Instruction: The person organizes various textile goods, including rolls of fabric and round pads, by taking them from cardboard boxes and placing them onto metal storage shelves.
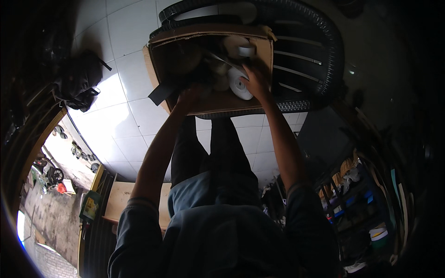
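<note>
An open cardboard box [208,110] holds several rolls and stands on a black plastic chair [331,51]. My right hand [256,83] reaches over the box's right side, thumb and fingers at the edge of a white roll of flat strip [240,89]. Behind that roll sits a smaller white roll [246,50], beside a beige round roll [233,44]. My left hand [189,96] is down inside the box's near left part, where deep shadow hides its fingers. Close to it, a dark flat strip [160,94] juts out over the left wall.
Black bags [81,81] lie on the white tiled floor [125,125] at the left. A pale wooden bench [121,204] is behind me on the left, near a doorway with a motorbike [55,174] outside. Cluttered shelves [352,199] stand at the lower right.
</note>
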`<state>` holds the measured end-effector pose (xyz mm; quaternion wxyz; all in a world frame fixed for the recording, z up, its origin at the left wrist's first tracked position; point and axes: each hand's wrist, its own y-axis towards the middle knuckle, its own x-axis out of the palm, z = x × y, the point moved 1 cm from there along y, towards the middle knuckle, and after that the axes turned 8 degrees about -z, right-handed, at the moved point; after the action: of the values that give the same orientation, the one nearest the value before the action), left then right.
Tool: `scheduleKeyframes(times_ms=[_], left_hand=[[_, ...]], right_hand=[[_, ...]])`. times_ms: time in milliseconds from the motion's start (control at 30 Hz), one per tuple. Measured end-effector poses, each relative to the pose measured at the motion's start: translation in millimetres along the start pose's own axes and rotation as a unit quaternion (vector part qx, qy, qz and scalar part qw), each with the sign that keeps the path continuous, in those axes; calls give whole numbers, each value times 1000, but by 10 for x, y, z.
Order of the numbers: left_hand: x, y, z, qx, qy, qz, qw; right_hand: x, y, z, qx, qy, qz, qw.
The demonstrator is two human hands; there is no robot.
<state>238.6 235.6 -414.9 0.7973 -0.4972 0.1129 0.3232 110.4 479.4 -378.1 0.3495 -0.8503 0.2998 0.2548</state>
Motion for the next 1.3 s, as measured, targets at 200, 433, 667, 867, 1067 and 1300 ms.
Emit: scheduleKeyframes(times_ms=[200,433,667,867,1067,1300], left_hand=[[-868,-210,1017,176,21,297,938],[-1304,-857,1790,255,-119,115,953],[-1523,-1885,2584,233,-315,90,916],[-1575,-2430,3034,263,-230,335,875],[-1529,-2864,3001,268,-282,286,876],[-1263,-3284,2799,353,-331,251,838]], right_hand=[[-428,-490,-663,-55,0,-14,998],[-1461,-1369,-1392,-22,24,-26,999],[-2099,-2166,-1805,-105,169,91,976],[-2215,-2689,-2207,-128,232,260,929],[-1948,-3078,-2614,-112,333,366,862],[-1420,-3526,-2998,-77,392,416,817]])
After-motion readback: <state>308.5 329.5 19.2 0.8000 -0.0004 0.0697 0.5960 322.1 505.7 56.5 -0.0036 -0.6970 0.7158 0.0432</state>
